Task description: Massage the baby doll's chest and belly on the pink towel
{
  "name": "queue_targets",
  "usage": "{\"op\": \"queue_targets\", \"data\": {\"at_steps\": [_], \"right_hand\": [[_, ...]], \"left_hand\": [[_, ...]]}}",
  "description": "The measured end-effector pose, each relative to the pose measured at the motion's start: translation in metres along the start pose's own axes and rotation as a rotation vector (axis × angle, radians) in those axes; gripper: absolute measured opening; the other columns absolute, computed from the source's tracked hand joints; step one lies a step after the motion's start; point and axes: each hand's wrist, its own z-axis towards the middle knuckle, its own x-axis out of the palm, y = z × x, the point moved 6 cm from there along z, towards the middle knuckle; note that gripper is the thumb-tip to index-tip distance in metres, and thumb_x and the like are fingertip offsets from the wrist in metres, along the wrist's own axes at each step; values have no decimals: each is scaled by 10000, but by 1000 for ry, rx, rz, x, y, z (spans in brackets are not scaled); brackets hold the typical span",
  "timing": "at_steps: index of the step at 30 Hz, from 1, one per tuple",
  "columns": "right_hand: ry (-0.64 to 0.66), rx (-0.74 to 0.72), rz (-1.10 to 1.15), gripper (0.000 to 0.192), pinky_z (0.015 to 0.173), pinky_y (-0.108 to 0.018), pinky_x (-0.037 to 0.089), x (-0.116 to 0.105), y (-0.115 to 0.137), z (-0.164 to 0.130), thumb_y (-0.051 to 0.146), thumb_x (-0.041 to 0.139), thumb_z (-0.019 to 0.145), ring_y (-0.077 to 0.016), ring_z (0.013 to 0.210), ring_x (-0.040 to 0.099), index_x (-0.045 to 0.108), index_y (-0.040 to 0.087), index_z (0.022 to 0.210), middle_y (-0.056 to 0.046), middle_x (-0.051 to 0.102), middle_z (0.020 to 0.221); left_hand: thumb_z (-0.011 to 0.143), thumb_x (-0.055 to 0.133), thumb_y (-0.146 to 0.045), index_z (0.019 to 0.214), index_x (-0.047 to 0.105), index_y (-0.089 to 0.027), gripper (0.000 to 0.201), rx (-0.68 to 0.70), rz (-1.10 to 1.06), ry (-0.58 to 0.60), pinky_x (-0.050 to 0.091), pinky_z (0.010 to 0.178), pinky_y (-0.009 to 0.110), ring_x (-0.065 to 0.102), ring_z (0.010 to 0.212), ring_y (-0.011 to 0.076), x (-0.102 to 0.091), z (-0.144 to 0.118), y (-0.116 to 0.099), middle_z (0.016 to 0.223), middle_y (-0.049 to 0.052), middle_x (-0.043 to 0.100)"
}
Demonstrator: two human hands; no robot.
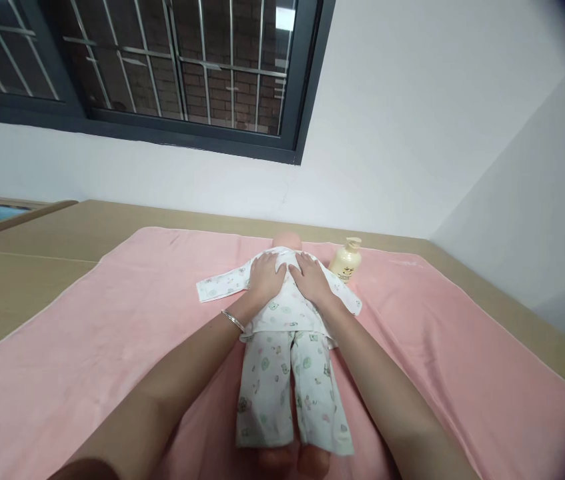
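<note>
Baby doll (287, 333) in white printed cotton top and trousers lies along the middle of the pink fleece blanket (112, 347), head away from the camera, bare feet toward it. It seems to lie face down; no face shows.

Left hand (265, 275): spread flat, palm down on the doll's upper back, left of the spine line. Silver bangle (233, 321) on that wrist. Right hand (311, 277): likewise open and pressed flat, just right of the left hand. Neither hand pinches cloth.

Progress, as a judgement: doll is fully dressed, sleeves laid out sideways, trousers pulled straight. Hands sit at the shoulders, so work on the back looks early; lower back and legs untouched.

Cream plastic pump bottle (345, 260) stands upright near the doll's head, to the right, not in hand. Tan table (22, 267) shows beyond the blanket.
</note>
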Motion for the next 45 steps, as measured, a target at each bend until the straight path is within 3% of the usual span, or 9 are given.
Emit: {"op": "queue_targets", "data": {"at_steps": [9,14,18,23,28,32,36,41,45], "right_hand": [[-32,-13,-21,536,1170,-392,171,-1,0,-1,405,307,1005,-239,1426,290,403,118,1448,-134,380,1517],[-93,-41,-137,405,1040,-321,336,-18,21,-10,281,284,1012,-223,1228,517,577,133,1250,-125,614,1274],[-93,45,-260,362,865,-314,425,-24,36,-20,268,319,1001,-238,977,637,647,117,1033,-149,689,1018],[-60,84,-298,360,807,-317,441,-25,43,-24,271,347,986,-250,925,659,668,107,997,-170,696,956],[-60,59,-161,383,911,-329,430,-21,28,-16,309,325,982,-250,1097,599,647,139,1101,-145,661,1153],[-15,6,-35,489,1130,-353,263,-10,8,-4,336,355,970,-243,1398,339,476,109,1385,-134,426,1485],[14,-13,-42,544,1162,-366,209,-7,6,-2,324,339,974,-245,1433,281,379,76,1455,-140,355,1530],[-24,86,-216,407,934,-357,432,-25,29,-18,345,340,973,-274,1086,619,621,108,1149,-169,680,1096],[-5,165,-289,434,826,-363,466,-28,36,-24,395,320,983,-278,927,669,650,117,1026,-167,696,938]], "left_hand": [[976,339,-305,1128,604,-153,341,-49,198,4,444,953,364,565,1109,257,-14,-15,-22,1117,120,647],[966,343,-271,1071,624,-149,324,-97,173,66,471,872,358,578,1085,264,-16,-13,-24,1108,120,650],[947,375,-269,1097,620,-150,311,-78,121,64,449,936,349,561,1124,249,-14,-7,-16,1143,116,649],[948,376,-274,1185,588,-111,358,-41,142,98,422,1003,369,537,1174,260,-15,-3,-16,1197,142,633],[959,343,-214,1036,642,-128,321,-56,253,162,500,830,351,618,1026,261,-18,-11,-28,1048,134,668],[895,369,-81,991,648,-115,297,-28,334,180,515,746,339,644,975,266,-14,-17,-34,975,136,670],[927,357,-145,978,648,-118,297,-23,319,119,517,764,352,637,981,267,-14,-19,-32,998,136,673],[936,357,-232,1044,640,-109,327,-25,260,51,475,925,387,588,1088,274,-17,-15,-24,1109,148,660],[937,362,-278,1189,591,-95,387,-51,232,64,391,1053,403,514,1230,277,-11,-11,-15,1272,164,602]]}}
